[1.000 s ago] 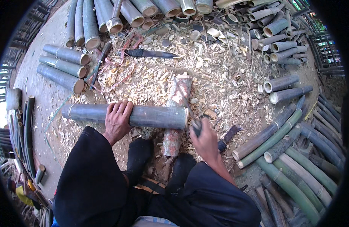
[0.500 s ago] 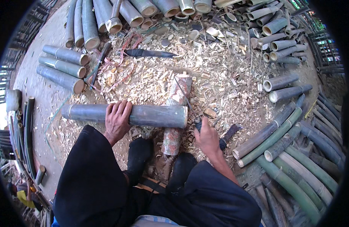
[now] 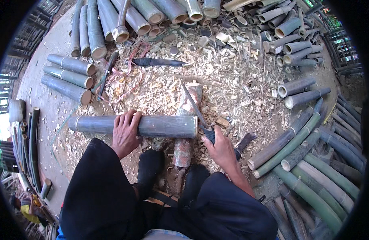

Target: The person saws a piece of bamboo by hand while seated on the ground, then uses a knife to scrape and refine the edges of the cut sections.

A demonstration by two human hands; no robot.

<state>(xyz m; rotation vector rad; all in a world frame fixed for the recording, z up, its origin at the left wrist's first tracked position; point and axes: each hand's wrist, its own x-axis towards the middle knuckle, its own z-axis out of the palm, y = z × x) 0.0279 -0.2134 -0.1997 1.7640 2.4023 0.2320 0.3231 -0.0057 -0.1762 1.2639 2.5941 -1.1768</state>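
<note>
A thick grey-green bamboo section (image 3: 164, 126) lies crosswise before my knees, its right end resting over a short log (image 3: 183, 150). My left hand (image 3: 126, 131) is wrapped over the bamboo left of its middle. In my right hand (image 3: 220, 148) is the dark wrapped handle of a knife (image 3: 193, 103). The long thin blade points up and to the left, close past the bamboo's right end. I cannot tell whether the blade touches the bamboo. The far end of the log shows beyond it, with the blade crossing in front.
Wood chips (image 3: 240, 92) litter the ground. A second knife (image 3: 158, 62) lies beyond the log; a dark-handled tool (image 3: 244, 144) lies right of my hand. Cut bamboo sections (image 3: 68, 89) lie at left, more stand at the back, and long poles (image 3: 308, 196) are piled at right. A person (image 3: 28, 210) shows at lower left.
The knife in my right hand has turned so more of its blade and handle show. My left hand keeps its hold on the bamboo. The whole view has shifted slightly.
</note>
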